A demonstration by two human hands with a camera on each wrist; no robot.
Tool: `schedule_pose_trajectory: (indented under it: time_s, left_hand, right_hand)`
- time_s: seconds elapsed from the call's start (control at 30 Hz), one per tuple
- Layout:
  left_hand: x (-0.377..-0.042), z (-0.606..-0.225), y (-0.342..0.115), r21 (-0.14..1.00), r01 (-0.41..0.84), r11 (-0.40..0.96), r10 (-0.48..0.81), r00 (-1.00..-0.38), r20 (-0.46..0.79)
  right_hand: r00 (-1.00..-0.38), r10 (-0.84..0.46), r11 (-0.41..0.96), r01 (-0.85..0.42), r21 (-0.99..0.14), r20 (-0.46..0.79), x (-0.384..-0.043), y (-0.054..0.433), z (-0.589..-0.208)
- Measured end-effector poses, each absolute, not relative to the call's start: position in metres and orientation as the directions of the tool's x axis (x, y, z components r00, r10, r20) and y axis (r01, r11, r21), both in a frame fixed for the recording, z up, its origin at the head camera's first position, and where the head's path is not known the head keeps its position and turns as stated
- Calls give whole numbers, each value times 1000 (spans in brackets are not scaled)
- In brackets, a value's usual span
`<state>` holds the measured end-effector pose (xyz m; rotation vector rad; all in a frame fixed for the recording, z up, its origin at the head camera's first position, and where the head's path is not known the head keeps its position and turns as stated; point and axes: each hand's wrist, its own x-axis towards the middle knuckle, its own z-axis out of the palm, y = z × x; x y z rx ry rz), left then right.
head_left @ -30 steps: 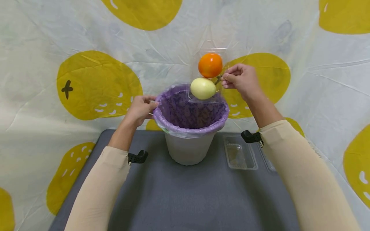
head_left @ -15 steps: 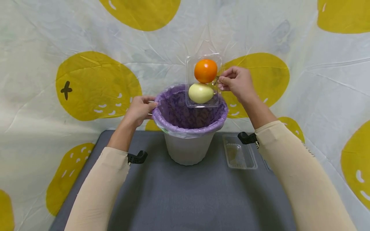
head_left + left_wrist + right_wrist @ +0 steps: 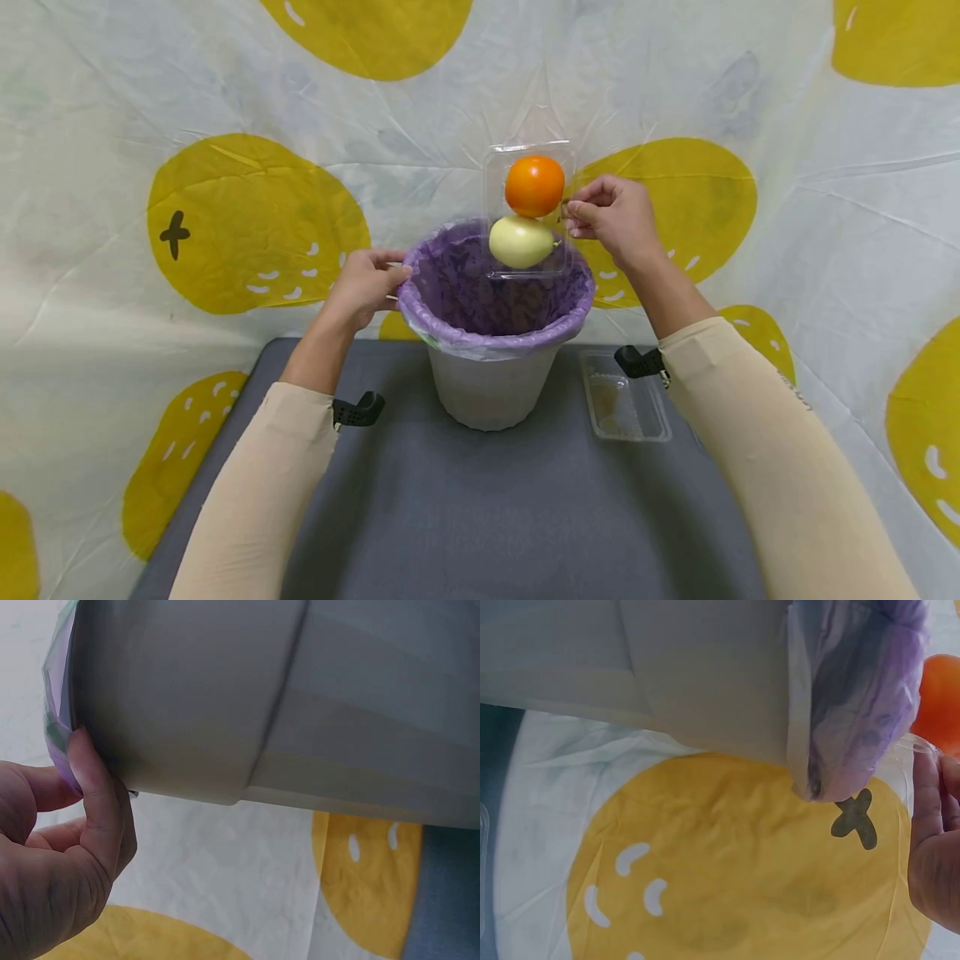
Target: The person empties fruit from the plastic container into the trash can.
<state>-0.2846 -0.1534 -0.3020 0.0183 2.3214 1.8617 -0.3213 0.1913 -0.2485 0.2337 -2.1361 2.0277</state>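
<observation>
A pale trash can (image 3: 486, 387), lined with a purple trash bag (image 3: 491, 337) folded over its rim, stands on the dark table. My left hand (image 3: 365, 283) grips the rim on the left side; the left wrist view has the thumb and fingers (image 3: 94, 799) on either side of the bag's edge. Over the can's opening my right hand (image 3: 617, 215) pinches the right edge of a clear plastic tray (image 3: 495, 196). In that tray are a round orange fruit (image 3: 535, 186) and, below it, a pale yellow-green fruit (image 3: 521, 242) with a short stem.
Another clear plastic tray (image 3: 628, 400) lies on the grey table (image 3: 495, 517), right of the can. An edge of something clear shows beside it, mostly hidden by the right sleeve (image 3: 757, 425). Behind the table hangs a white cloth (image 3: 420, 183) with yellow fruit prints.
My right hand has brought the tray and its two fruits slightly down and left, nearly still over the last half second. My left hand stays on the rim.
</observation>
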Motion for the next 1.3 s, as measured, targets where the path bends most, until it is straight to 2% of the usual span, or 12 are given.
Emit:
schedule_pose_trajectory:
  time_s: [0.33,0.73,0.9,1.3]
  left_hand:
    - [-284,-301,-153,970,-90,227,119,-986,-120]
    - [-282,-301,-157,966,-107,234,119,-983,-138]
    - [-282,-301,-157,966,-104,235,114,-984,-134]
    - [-282,-300,-156,965,-105,242,114,-984,-135]
  right_hand:
    - [-954,32,44,-296,-954,298,-322,187,-251]
    - [-942,62,177,-315,-932,330,-325,182,-256]
    - [-928,68,277,-336,-900,367,-324,180,-255]
    - [-900,83,298,-388,-872,428,-323,177,-256]
